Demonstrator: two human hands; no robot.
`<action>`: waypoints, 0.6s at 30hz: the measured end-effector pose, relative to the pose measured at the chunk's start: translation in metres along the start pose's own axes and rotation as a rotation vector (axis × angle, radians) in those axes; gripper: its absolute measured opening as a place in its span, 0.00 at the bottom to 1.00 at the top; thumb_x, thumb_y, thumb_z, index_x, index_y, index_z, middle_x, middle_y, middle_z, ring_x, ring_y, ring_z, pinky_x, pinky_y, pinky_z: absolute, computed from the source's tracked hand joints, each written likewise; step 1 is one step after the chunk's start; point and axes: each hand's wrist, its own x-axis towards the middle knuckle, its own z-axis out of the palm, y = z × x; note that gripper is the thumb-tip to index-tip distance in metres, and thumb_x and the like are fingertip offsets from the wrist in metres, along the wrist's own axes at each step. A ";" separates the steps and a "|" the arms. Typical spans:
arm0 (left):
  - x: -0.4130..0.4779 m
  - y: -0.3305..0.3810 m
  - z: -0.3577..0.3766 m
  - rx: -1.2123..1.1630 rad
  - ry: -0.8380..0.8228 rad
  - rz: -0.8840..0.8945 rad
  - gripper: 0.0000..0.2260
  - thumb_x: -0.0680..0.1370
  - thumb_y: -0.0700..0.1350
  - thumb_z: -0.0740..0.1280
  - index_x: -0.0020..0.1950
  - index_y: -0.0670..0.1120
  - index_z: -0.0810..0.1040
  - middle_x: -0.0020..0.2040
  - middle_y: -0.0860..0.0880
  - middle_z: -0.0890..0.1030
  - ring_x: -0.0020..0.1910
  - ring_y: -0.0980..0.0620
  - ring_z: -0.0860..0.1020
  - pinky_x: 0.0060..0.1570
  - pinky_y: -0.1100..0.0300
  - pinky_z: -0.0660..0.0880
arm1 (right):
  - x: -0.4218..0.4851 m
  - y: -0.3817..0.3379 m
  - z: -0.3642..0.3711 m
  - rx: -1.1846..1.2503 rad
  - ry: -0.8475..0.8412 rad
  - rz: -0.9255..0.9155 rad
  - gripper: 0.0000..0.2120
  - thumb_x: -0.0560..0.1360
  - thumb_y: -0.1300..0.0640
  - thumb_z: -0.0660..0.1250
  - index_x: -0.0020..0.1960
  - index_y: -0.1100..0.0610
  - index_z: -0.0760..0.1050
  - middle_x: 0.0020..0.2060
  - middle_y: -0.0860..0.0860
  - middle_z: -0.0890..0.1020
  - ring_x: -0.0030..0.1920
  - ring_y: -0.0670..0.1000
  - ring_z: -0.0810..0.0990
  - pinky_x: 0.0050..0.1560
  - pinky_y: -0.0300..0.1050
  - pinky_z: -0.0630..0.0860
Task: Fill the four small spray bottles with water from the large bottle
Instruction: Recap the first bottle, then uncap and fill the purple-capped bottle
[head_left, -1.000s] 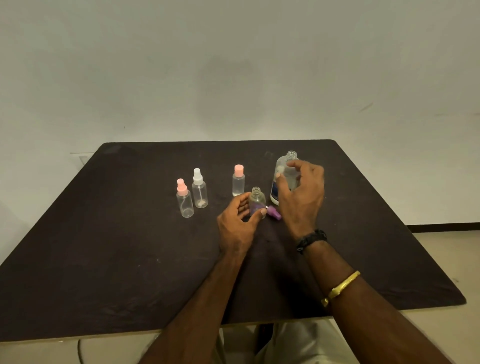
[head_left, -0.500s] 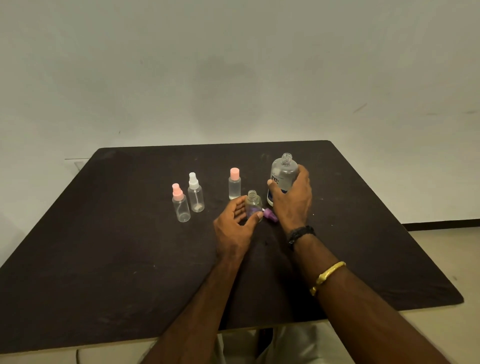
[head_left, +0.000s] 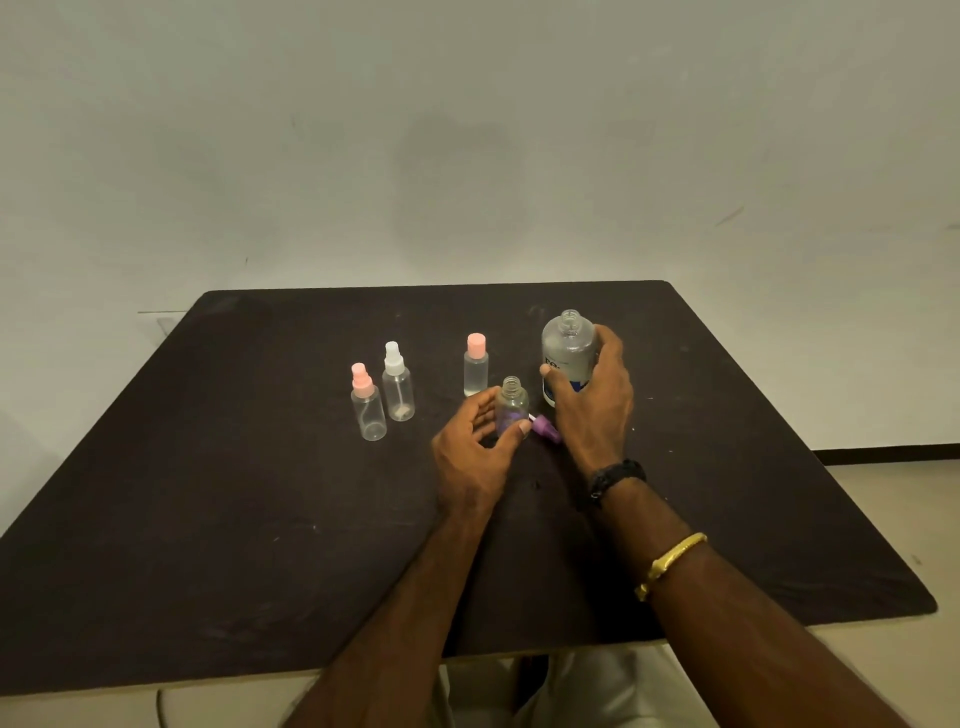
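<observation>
An uncapped small clear bottle (head_left: 511, 405) stands mid-table, and my left hand (head_left: 475, 452) holds it between thumb and fingers. Its purple spray cap (head_left: 548, 429) lies on the table just to its right. My right hand (head_left: 592, 402) grips the large clear bottle (head_left: 567, 345), which stands upright with its mouth open and a blue and white label. Three capped small bottles stand to the left: one with a pink pump (head_left: 367, 402), one with a white pump (head_left: 398, 382), and one with a pink flat cap (head_left: 476, 365).
The dark table (head_left: 208, 519) stands against a pale wall, its rounded far corners in view. A black watch and a gold bangle sit on my right wrist and forearm. Light floor shows past the table's right edge.
My right hand came down from the large bottle's neck and closed round its body. The left hand stayed on the small uncapped bottle.
</observation>
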 end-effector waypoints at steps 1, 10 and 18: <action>0.000 0.000 0.000 0.003 -0.002 0.005 0.25 0.71 0.42 0.79 0.67 0.48 0.78 0.54 0.62 0.82 0.55 0.65 0.81 0.58 0.66 0.78 | -0.001 0.000 -0.001 -0.008 -0.010 -0.021 0.36 0.72 0.51 0.78 0.75 0.52 0.65 0.70 0.50 0.75 0.70 0.54 0.73 0.68 0.56 0.75; -0.002 0.005 -0.003 0.037 0.036 0.103 0.26 0.72 0.44 0.79 0.68 0.52 0.76 0.55 0.60 0.82 0.54 0.65 0.81 0.54 0.70 0.77 | -0.007 0.010 -0.010 -0.162 -0.081 -0.335 0.36 0.73 0.62 0.76 0.77 0.50 0.67 0.71 0.52 0.75 0.72 0.54 0.71 0.70 0.54 0.71; -0.001 0.000 -0.004 0.069 0.054 0.155 0.25 0.73 0.45 0.79 0.68 0.48 0.78 0.57 0.54 0.83 0.55 0.61 0.82 0.55 0.67 0.79 | -0.004 0.018 -0.016 -0.352 -0.044 -0.496 0.35 0.73 0.64 0.74 0.76 0.49 0.67 0.73 0.52 0.73 0.73 0.57 0.69 0.71 0.59 0.67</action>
